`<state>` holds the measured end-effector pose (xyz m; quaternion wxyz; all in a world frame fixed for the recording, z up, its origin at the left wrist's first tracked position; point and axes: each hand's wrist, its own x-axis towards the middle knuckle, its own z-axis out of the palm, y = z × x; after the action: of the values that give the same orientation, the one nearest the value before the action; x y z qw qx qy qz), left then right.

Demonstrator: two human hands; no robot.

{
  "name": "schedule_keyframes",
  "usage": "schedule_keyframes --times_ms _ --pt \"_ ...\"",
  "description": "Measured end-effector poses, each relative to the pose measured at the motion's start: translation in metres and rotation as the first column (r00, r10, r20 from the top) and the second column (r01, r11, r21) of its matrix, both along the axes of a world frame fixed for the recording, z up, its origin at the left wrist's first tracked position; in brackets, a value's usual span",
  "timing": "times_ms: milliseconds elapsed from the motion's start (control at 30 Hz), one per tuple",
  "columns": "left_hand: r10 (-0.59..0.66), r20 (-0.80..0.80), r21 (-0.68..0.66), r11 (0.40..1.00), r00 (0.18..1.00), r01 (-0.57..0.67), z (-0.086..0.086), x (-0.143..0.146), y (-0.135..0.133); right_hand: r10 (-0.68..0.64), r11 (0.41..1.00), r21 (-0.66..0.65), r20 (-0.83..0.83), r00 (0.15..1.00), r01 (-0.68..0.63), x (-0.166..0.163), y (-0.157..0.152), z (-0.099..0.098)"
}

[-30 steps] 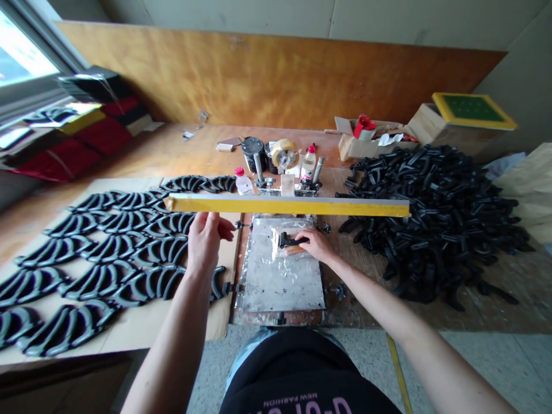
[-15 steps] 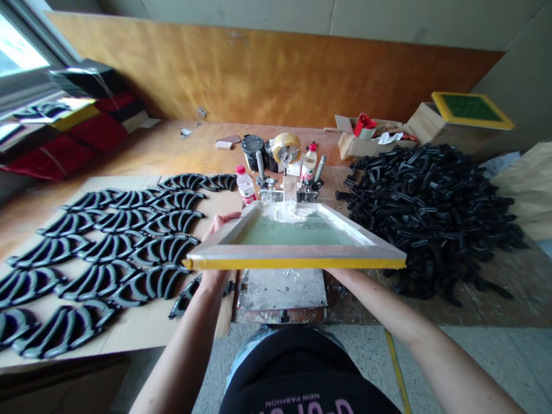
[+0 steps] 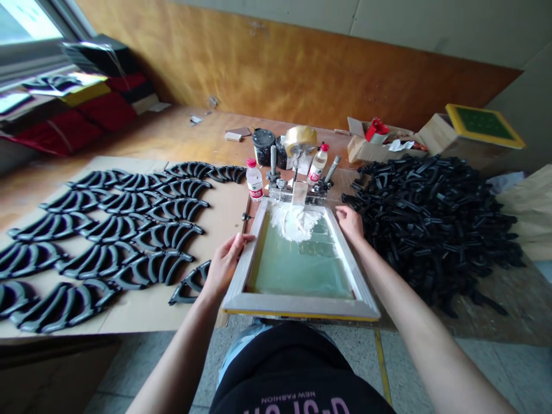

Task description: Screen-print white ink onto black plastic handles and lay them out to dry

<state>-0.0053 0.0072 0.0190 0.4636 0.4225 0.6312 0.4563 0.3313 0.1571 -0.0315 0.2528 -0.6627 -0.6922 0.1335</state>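
A wooden printing screen frame [image 3: 360, 290] with green mesh lies flat on the table in front of me, hinged at its far end in a metal clamp [image 3: 297, 190]. A smear of white ink [image 3: 295, 221] covers the mesh's far end. My left hand [image 3: 224, 264] grips the frame's left rail, thumb on top. My right hand [image 3: 350, 223] rests on the far right rail, fingers curled over it. The metal plate and black part seen earlier are hidden under the screen.
Rows of black curved plastic parts [image 3: 129, 230] lie on cardboard [image 3: 224, 213] to the left. A big heap of black parts [image 3: 435, 218] fills the right. Small bottles [image 3: 254, 179], a black can [image 3: 262, 145], a tape roll [image 3: 299, 139] and cardboard boxes [image 3: 375, 149] stand behind.
The screen frame swung down from raised to flat over the plate. My left hand went onto its left rail; my right hand left the black part and moved to the right rail.
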Motion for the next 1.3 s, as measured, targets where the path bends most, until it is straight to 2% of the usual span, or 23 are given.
schedule_keyframes --times_ms 33,100,167,233,300,400,467,600,633,667,700,800,833,867,967,1000,1067,1200,1300 --pt "-0.020 -0.003 -0.050 0.999 1.000 0.020 -0.014 -0.002 -0.006 0.025 0.997 0.075 0.002 1.000 -0.025 -0.006 0.006 0.005" --pt "-0.040 0.018 -0.119 0.992 0.999 0.042 -0.043 -0.002 -0.015 0.148 0.960 0.231 0.051 0.988 -0.156 -0.029 0.016 0.014" --pt "-0.049 0.000 -0.151 0.987 0.999 0.048 -0.069 -0.001 -0.018 0.282 0.911 0.265 0.162 0.946 -0.317 -0.059 0.024 0.020" --pt "-0.060 -0.064 -0.170 0.984 0.996 0.049 -0.087 0.000 -0.018 0.359 0.896 0.169 0.270 0.893 -0.411 -0.086 0.028 0.020" --pt "-0.072 -0.116 -0.181 0.982 0.991 0.050 -0.097 0.000 -0.016 0.398 0.899 0.037 0.344 0.850 -0.436 -0.101 0.026 0.015" --pt "-0.075 -0.137 -0.195 0.980 0.988 0.047 -0.103 -0.002 -0.015 0.468 0.873 -0.063 0.385 0.796 -0.483 -0.102 0.008 0.005" --pt "-0.062 -0.136 -0.202 0.979 0.989 0.033 -0.105 -0.002 -0.015 0.585 0.792 -0.071 0.371 0.721 -0.606 -0.092 -0.010 0.003" --pt "-0.038 -0.108 -0.203 0.979 0.993 0.015 -0.107 -0.001 -0.015 0.829 0.523 -0.082 0.279 0.484 -0.848 -0.070 -0.033 0.014" --pt "-0.038 -0.102 -0.205 0.979 0.994 0.017 -0.107 -0.001 -0.015 0.858 0.482 -0.097 0.254 0.446 -0.871 -0.067 -0.033 0.018" --pt "-0.038 -0.097 -0.204 0.979 0.995 0.018 -0.106 0.000 -0.015 0.871 0.467 -0.113 0.233 0.433 -0.877 -0.066 -0.031 0.021" --pt "-0.037 -0.095 -0.202 0.979 0.995 0.017 -0.105 0.000 -0.015 0.866 0.481 -0.122 0.220 0.449 -0.868 -0.067 -0.029 0.023" --pt "-0.033 -0.093 -0.193 0.981 0.995 0.015 -0.100 0.000 -0.015 0.766 0.623 -0.051 0.240 0.596 -0.780 -0.074 -0.027 0.018" --pt "-0.032 -0.092 -0.193 0.981 0.995 0.014 -0.098 0.000 -0.015 0.735 0.653 -0.009 0.252 0.630 -0.757 -0.075 -0.030 0.014" --pt "-0.031 -0.090 -0.194 0.981 0.996 0.013 -0.097 0.000 -0.015 0.723 0.659 0.023 0.259 0.641 -0.752 -0.076 -0.035 0.009" --pt "-0.032 -0.076 -0.202 0.979 0.997 0.016 -0.093 0.001 -0.016 0.770 0.605 0.033 0.231 0.595 -0.796 -0.071 -0.047 0.005" --pt "-0.033 -0.067 -0.202 0.979 0.997 0.019 -0.091 0.001 -0.016 0.773 0.608 0.030 0.208 0.600 -0.793 -0.070 -0.046 0.007" --pt "-0.041 -0.044 -0.199 0.979 0.998 0.032 -0.083 0.000 -0.016 0.723 0.675 0.038 0.160 0.672 -0.737 -0.072 -0.034 0.015" --pt "-0.058 0.004 -0.192 0.980 0.998 0.058 -0.051 -0.003 -0.016 0.491 0.866 0.013 0.161 0.856 -0.499 -0.088 0.013 0.040" --pt "-0.050 0.007 -0.136 0.989 0.999 0.051 -0.018 -0.005 -0.011 0.330 0.938 0.026 0.238 0.913 -0.346 -0.082 0.040 0.059"
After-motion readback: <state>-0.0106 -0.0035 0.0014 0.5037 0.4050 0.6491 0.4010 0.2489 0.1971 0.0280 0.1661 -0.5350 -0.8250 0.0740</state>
